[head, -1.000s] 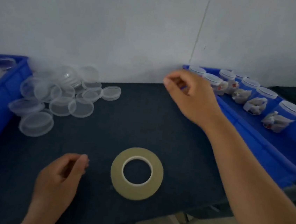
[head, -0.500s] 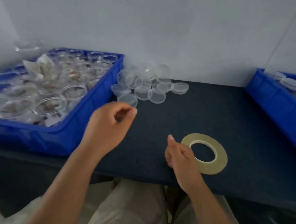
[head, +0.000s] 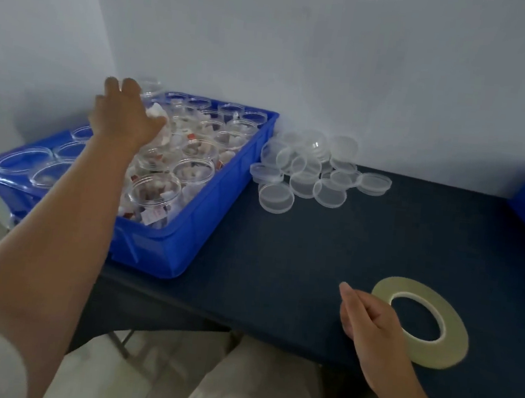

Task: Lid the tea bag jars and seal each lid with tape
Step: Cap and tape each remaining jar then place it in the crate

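Dark surface [head: 314, 253] by a pale wall [head: 334, 60]: left hand [head: 124, 116] stretched over the blue tray [head: 164, 253].

Open jars [head: 155, 192] of tea bags crowd the tray. I cannot tell whether the left hand grips one (blur hides its fingers). The right hand [head: 368, 320] rests loosely curled, empty, beside the tape roll [head: 420, 322]. The jars look light, slick and thin-walled, so they are best circled below the rim. Lids [head: 306, 171] lie heaped nearby.

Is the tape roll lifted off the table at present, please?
No, the tape roll lies flat on the dark table, beside the right hand.
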Available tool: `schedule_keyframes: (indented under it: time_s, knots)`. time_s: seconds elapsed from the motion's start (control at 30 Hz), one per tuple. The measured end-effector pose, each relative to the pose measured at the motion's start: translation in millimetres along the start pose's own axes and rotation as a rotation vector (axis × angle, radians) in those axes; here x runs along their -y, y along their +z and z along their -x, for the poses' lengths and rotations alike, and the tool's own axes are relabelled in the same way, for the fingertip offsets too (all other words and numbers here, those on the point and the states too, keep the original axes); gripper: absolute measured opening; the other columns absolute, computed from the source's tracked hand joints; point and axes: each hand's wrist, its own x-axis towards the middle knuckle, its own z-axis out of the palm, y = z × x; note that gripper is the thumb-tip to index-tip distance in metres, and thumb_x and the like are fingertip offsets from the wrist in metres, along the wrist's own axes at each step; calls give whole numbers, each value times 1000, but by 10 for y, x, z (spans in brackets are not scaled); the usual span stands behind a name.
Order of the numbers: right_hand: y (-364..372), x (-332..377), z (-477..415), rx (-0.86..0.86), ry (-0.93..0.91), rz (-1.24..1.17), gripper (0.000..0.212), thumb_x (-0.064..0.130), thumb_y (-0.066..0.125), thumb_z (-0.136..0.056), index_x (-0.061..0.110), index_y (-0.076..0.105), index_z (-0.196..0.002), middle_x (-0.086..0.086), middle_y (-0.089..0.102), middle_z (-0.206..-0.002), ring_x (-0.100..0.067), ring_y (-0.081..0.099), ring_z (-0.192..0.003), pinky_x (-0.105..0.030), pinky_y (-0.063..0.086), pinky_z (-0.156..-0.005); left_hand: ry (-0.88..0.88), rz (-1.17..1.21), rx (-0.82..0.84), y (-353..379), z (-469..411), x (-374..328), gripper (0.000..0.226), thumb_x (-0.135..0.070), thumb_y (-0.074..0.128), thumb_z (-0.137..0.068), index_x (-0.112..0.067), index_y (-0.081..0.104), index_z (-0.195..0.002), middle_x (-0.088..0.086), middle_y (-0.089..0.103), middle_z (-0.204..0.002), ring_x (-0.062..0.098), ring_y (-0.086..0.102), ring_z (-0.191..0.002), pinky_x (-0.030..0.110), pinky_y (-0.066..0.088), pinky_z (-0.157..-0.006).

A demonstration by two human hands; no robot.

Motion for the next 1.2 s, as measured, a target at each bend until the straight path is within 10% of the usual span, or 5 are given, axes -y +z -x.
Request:
schedule_keyframes:
  time_s: [0.37, 0.5, 0.73, 0.97, 1.2]
  knots:
    - [43, -58, -24, -2, -6, 21, 65, 69, 57, -97, 18, 34, -63, -4, 36, -59, -13, 33, -55, -29, 33, -54, 376, 352, -261, -449, 202, -403, 46, -56, 80, -83, -19, 61, -104, 3, 44, -154, 28, 62, -121, 42, 53, -96]
    - [129, -47, -54, -27, -21, 138, 40, 77, 65, -85, 37, 62, -89, 12, 67, -88, -3, 65, -81, -23, 54, -73, 666, 526, -37, -780, 686, -888, 46, -72, 77, -80, -33, 58, -94, -10, 48, -147, 0, 61, -106, 14, 52, -83]
    - [280, 123, -180, -142, -183, -30, 117, 62, 95, -67, 37, 28, -160, 26, 51, -150, 1, 53, -138, -16, 49, -105, 993, 665, 515, -231, 2075, -1372, 33, -67, 78, -81, -45, 55, -89, -28, 39, -157, -2, 58, -128, 29, 57, -102]
    - [204, -30, -187, -281, -123, 67, 82, 52, 99, -60, 49, 47, -123, 28, 63, -118, 2, 66, -110, -11, 52, -84, 373, 1310, 824, 487, 2022, -1481, 50, -67, 62, -93, -47, 56, -138, -26, 65, -135, 3, 65, -126, 41, 55, -108]
    - [204, -50, -177, -155, -107, 150, 88, 58, 97, -60, 45, 46, -130, 30, 60, -126, 4, 62, -117, -13, 52, -90, 203, 402, 408, 1371, 1459, -1663, 93, -66, 74, -88, -11, 39, -155, 16, 43, -159, 37, 49, -141, 49, 49, -106]
